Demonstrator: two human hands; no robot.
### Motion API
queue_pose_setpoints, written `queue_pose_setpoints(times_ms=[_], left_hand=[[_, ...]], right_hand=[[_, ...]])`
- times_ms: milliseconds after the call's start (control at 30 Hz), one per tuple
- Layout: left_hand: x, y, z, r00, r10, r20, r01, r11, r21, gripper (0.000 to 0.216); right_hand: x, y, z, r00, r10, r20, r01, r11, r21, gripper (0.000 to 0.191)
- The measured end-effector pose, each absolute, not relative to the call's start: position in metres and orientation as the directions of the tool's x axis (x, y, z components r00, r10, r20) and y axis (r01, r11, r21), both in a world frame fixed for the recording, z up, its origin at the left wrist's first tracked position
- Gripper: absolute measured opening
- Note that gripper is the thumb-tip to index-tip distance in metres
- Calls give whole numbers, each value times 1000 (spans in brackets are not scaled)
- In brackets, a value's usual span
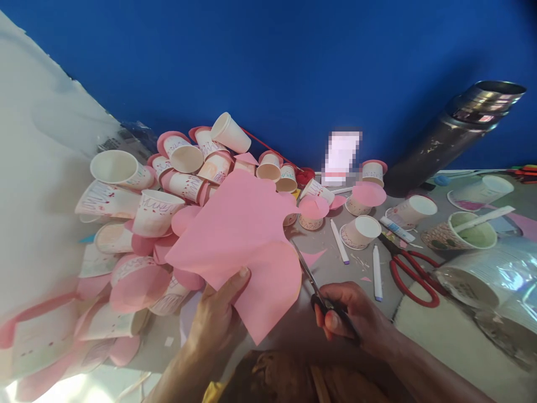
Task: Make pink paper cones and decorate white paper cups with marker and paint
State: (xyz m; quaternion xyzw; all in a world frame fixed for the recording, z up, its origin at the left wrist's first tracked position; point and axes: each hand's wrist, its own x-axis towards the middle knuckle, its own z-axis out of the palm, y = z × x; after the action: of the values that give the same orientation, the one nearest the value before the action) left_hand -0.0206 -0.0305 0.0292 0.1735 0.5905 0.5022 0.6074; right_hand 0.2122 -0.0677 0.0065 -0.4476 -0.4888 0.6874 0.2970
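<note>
The grey surface (352, 274) carries a heap of paper cups (168, 184) at the left, many tipped over. Toward the right lie red-handled scissors (413, 271), two white markers (339, 242), a glue tube (396, 228) and a pink scrap (312, 256). A dark metal flask (453, 137) is at the far right.

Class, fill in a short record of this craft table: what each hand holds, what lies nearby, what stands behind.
Left hand: grips pink paper sheet by its lower edge
Right hand: holds black-handled metal scissors, blades at the sheet's edge
Left side: heap of decorated white paper cups with pink discs
Right side: red-handled scissors, white marker pens on grey table
Back: steel flask before blue wall
</note>
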Motion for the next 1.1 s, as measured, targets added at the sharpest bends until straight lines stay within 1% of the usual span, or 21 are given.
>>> queue_pose_setpoints(times_ms=[167, 500, 633, 833, 1000, 1100], left_hand=[[-20, -31, 26, -198, 827, -527, -416, 415, 809, 81], [-21, -30, 26, -186, 829, -528, -423, 418, 804, 76], [-21, -30, 27, -199, 836, -512, -414, 401, 817, 78], [-27, -29, 29, -176, 827, -535, -373, 447, 813, 81], [-28, -29, 35, -141, 821, -553, -401, 464, 790, 84], [-27, -28, 40, -174, 833, -525, -413, 422, 807, 82]], right_hand=[[213, -69, 6, -412, 855, -315, 28, -334, -942, 63], [212, -68, 5, -420, 849, -320, 39, -335, -941, 61], [212, -68, 5, -416, 853, -316, 34, -332, -943, 54], [212, -68, 6, -434, 842, -319, 51, -331, -942, 37], [210, -69, 8, -414, 832, -370, 57, -382, -923, 31], [208, -69, 9, -420, 815, -399, 61, -413, -909, 27]])
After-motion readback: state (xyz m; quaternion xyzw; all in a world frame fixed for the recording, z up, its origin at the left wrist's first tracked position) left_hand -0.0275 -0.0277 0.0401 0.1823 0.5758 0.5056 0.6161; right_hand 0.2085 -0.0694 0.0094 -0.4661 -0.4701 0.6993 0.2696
